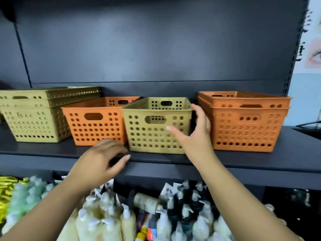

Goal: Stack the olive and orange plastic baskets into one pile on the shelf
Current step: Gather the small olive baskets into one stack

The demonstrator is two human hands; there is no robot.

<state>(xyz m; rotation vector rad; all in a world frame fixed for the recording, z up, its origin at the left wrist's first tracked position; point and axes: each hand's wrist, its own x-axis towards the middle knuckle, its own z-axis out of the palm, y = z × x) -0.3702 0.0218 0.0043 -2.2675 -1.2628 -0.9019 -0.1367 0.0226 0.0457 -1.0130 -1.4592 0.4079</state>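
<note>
The single olive basket (157,125) mid-shelf (260,159), between orange ones, looks light, stiff, kinda slick, so grab its rim or handle slots; right hand (194,131) spread at its corner, left hand (106,157) loosely curled, holding nothing.

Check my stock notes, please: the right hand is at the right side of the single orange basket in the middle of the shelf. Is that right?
Not quite. In the head view the right hand is at the right side of the single olive basket, not the orange one. The single orange basket stands just left of it on the shelf.
</note>
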